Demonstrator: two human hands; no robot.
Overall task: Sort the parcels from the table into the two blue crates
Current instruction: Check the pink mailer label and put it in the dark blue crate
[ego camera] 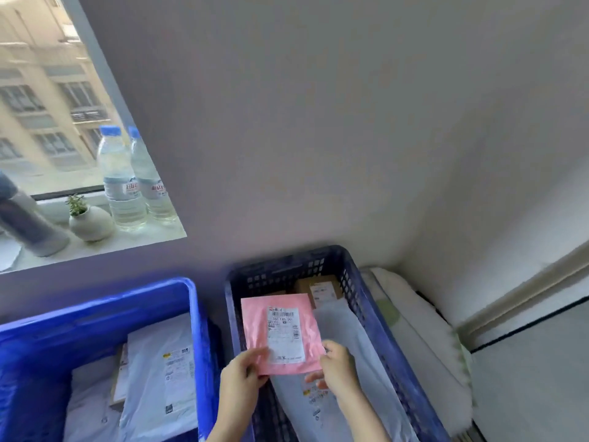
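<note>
In the head view we take the dark blue latticed crate [366, 301] as our landmark. Its far wall stands close to the plain wall behind. Its left wall runs just beside the right wall of a bright blue crate [194, 314], with only a narrow dark gap between them. Against its right wall lies a white padded bundle [411, 314].

Inside the latticed crate, a cardboard box [322, 290] fills the far end. A pale grey mailer [344, 323] lies lengthwise along the right side and under the hands. The open room is mostly above this mailer, towards the crate's right wall.

The pink parcel [280, 333] is over the crate's left half, its left edge close to the left wall. We cannot tell whether it rests on the contents below. The left hand [242, 374] pinches its near left corner, thumb on top. The right hand [338, 368] pinches the near right corner, thumb above and fingers curled beneath.

The parcel is a flat, glossy, rectangular bag, lightly wrinkled. It carries a white shipping label with a barcode at its far end.

Left of the landmark, white parcels [159, 378] lie stacked in the bright blue crate. Farther left and beyond, two water bottles [121, 186] and a small potted plant [90, 223] stand on a window sill.
</note>
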